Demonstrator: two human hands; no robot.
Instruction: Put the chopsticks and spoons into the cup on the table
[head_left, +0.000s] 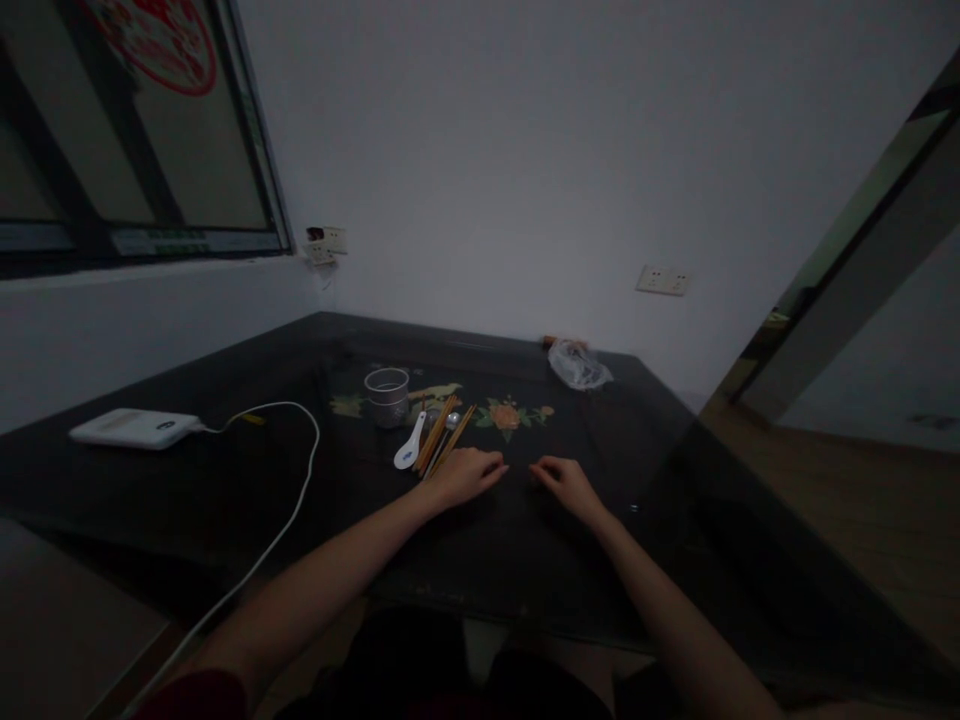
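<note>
My left hand (469, 477) rests on the dark table with its fingers curled in and nothing visible in them. Facing it across a small gap, my right hand (568, 484) is also loosely closed, with nothing visible in it. Just beyond my left hand lie wooden chopsticks (436, 433) in a loose bundle. Among them is a metal spoon (451, 422), its handle partly covered. Left of the chopsticks lies a white soup spoon (409, 452), bowl end toward me. Behind these stands a grey cylindrical utensil holder (388, 400), upright; its inside cannot be made out.
A white power bank (135, 428) with a white cable (309, 465) lies on the left of the table (525, 570). The cable runs off the near edge. A crumpled clear plastic bag (579, 366) sits near the back wall. Flowers (507, 415) decorate the tabletop.
</note>
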